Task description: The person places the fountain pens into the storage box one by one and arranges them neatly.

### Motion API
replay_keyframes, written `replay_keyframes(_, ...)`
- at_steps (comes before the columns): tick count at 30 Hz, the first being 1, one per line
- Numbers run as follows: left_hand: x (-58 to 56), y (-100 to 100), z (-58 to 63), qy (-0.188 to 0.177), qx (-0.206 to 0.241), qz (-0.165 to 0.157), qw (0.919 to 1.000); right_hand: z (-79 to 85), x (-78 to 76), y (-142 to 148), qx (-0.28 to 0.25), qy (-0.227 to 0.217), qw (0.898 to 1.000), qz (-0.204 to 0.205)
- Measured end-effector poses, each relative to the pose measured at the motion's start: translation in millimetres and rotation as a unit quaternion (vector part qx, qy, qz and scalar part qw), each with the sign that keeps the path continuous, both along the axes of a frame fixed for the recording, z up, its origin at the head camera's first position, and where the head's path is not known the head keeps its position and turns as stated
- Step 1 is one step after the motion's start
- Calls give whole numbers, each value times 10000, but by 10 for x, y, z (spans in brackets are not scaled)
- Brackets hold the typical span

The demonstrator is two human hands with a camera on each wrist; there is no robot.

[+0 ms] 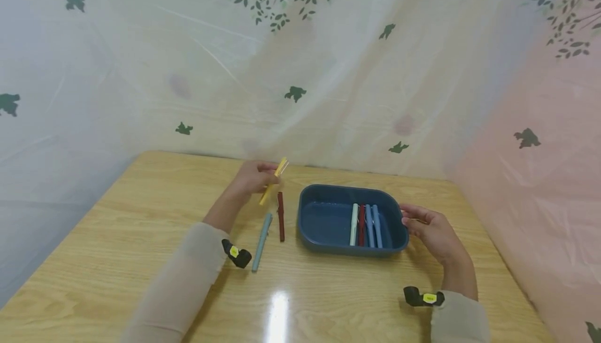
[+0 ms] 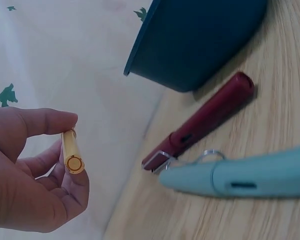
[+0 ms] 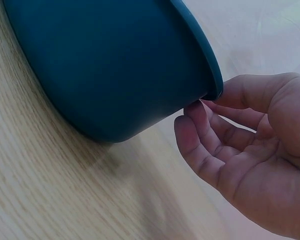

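Observation:
Near the back of the table, my left hand (image 1: pixel 253 179) pinches a yellow pen (image 1: pixel 280 168) between thumb and fingers, holding it slanted in the air. The left wrist view shows one round end of that pen (image 2: pixel 73 161). Just below it on the table lie a dark red pen (image 1: pixel 281 218) and a light teal pen (image 1: pixel 261 244), both with metal clips. At the right end of a dark blue bin (image 1: pixel 324 246), my right hand (image 1: pixel 434 231) grips the rim (image 3: pixel 212 75) with its fingertips. Inside the bin's right half, a pale green pen (image 1: pixel 354 225), a red pen (image 1: pixel 361 227) and two blue pens (image 1: pixel 370 227) lie side by side.
The light wooden table (image 1: pixel 141 218) ends in front of a hanging sheet (image 1: pixel 235 98) printed with leaves and birds. A pinkish sheet (image 1: pixel 530 202) hangs along the right edge. Each wrist carries a small black camera (image 1: pixel 236 254).

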State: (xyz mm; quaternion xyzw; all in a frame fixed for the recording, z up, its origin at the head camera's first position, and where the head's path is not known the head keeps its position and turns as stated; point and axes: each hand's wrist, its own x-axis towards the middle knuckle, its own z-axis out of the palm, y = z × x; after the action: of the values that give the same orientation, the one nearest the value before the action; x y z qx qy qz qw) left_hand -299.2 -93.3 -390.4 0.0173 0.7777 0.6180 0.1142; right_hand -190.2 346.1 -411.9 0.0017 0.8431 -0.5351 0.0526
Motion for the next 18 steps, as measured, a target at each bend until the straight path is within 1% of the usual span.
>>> replay_keyframes(5, 28, 89, 40, 44, 148, 52, 9999, 0, -16, -3, 30, -24, 10000, -11)
replay_keyframes(11, 43, 197, 88, 41, 511, 105, 9986, -7, -26, -4, 72, -30, 10000, 10)
replay_keyframes(16, 40, 318, 93, 14, 676, 6, 9977, -17, -29, 2, 72, -64, 9999, -37)
replay_keyframes(18, 49, 370, 95, -1, 651, -28, 9979, -24, -28, 6, 60, -87, 9999, -57)
